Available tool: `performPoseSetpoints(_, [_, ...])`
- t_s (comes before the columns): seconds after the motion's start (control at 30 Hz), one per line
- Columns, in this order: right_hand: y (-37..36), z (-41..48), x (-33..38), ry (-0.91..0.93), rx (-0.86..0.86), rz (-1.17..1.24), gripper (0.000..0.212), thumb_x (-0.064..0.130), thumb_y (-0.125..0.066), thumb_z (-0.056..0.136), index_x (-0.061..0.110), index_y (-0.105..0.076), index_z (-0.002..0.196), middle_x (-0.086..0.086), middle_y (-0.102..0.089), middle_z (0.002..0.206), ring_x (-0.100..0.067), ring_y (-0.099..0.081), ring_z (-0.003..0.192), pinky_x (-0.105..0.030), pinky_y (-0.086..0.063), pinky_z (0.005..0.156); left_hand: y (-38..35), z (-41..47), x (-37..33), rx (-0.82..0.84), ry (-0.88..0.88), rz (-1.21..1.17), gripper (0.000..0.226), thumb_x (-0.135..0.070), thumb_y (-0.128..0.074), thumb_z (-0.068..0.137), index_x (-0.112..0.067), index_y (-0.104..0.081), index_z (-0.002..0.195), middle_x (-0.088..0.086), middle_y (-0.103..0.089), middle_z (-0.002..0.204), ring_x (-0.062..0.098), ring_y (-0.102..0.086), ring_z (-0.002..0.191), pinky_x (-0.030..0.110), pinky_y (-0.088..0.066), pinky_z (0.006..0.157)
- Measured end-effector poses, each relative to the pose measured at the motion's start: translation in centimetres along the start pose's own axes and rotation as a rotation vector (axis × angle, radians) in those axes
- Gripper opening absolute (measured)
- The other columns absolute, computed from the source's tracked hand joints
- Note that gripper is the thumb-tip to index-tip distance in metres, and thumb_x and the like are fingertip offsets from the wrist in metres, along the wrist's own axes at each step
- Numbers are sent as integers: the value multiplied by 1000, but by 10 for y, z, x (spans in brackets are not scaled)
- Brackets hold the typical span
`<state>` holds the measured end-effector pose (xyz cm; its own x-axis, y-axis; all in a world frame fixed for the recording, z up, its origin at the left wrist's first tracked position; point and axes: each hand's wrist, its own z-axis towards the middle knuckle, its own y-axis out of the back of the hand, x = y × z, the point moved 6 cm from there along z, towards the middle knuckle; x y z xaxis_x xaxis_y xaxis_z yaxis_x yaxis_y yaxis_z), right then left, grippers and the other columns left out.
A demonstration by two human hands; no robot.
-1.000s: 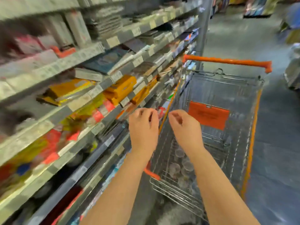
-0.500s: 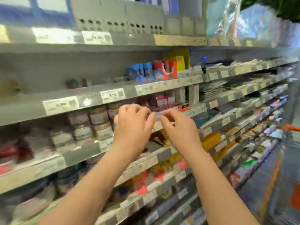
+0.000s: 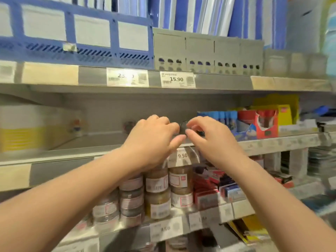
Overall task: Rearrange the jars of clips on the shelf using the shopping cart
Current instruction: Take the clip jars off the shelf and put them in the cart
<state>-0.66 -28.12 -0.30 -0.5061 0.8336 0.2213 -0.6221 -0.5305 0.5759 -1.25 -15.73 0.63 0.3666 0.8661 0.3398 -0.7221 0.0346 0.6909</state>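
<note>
Middle shelf [image 3: 94,142], near edge | right hand [image 3: 214,142] apparently pinches small dark jar [image 3: 183,126]; left hand [image 3: 154,140] curled beside it (grasp hidden, cannot tell) | Risk: loose pinch drops jar onto stacked jars [image 3: 158,188] below.

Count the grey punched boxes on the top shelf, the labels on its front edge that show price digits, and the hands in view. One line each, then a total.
Grey punched boxes: 4
Labels showing price digits: 2
Hands, left hand and right hand: 2
Total: 8
</note>
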Motion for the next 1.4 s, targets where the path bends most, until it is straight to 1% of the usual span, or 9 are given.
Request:
performPoseSetpoints(0.23, [-45,76,-42,95,306,-129,32,43,-47,91,25,-58,114,0,-63,110,-20,-56,99,-36,-47,86,-41,49,33,289,28,24,37,-52,-26,96,-24,-47,85,-1,-51,89,22,-53,93,31,-39,74])
performPoseSetpoints(0.4, [-79,114,-44,208,574,-274,37,48,-46,92,30,-49,124,2,-55,124,-22,-51,109,-36,-43,93,-68,67,62,297,26,97,38,-50,-28,96,-22,-53,100,-4,-52,93,18,-53,90,25,-31,71])
performPoseSetpoints(0.53, [-109,145,-35,293,710,-338,47,51,-49,90,27,-45,130,1,-52,127,-19,-48,106,-29,-39,85,-92,73,106,388,30,139,41,-56,-31,93,-24,-56,101,-3,-52,92,21,-55,93,27,-36,71])
performPoseSetpoints(0.63, [-143,174,-26,327,763,-353,58,55,-56,84,27,-42,133,0,-51,129,-17,-46,101,-29,-38,84,-122,78,144,587,121,67,43,-61,-34,89,-27,-55,106,2,-56,104,23,-53,100,32,-42,86])
performPoseSetpoints(0.73, [-183,200,-23,342,820,-377,76,52,-65,79,27,-31,142,-1,-44,139,-22,-46,117,-31,-39,92,-149,91,172,686,160,-14,55,-64,-44,84,-29,-44,126,6,-50,117,25,-51,110,34,-41,96])
performPoseSetpoints(0.9, [-236,231,-20,414,889,-495,93,44,-76,72,24,-23,146,-1,-39,145,-25,-43,126,-31,-39,99,-189,108,219,747,218,-54,91,-66,-58,75,-35,-11,146,6,-30,142,26,-37,129,35,-33,107])
performPoseSetpoints(1.1, [-257,248,-21,405,932,-493,93,36,-75,77,13,-20,148,-5,-28,152,-22,-33,135,-25,-31,104,-219,120,243,773,277,-136,96,-62,-61,76,-30,-5,149,4,-18,152,23,-24,139,30,-23,113])
performPoseSetpoints(1.23, [-267,246,-23,396,933,-400,50,29,-79,73,19,-57,116,-4,-59,125,-14,-53,95,-22,-44,80,-216,132,244,656,260,-61,79,-47,-67,79,-15,-33,142,10,-39,140,22,-41,126,21,-33,96])
performPoseSetpoints(1.4, [-251,241,-22,404,886,-431,68,36,-82,67,12,-49,122,-5,-57,119,-22,-55,101,-27,-47,81,-198,135,232,664,216,-68,63,-34,-75,74,-14,-49,127,7,-49,121,21,-49,110,18,-36,74])
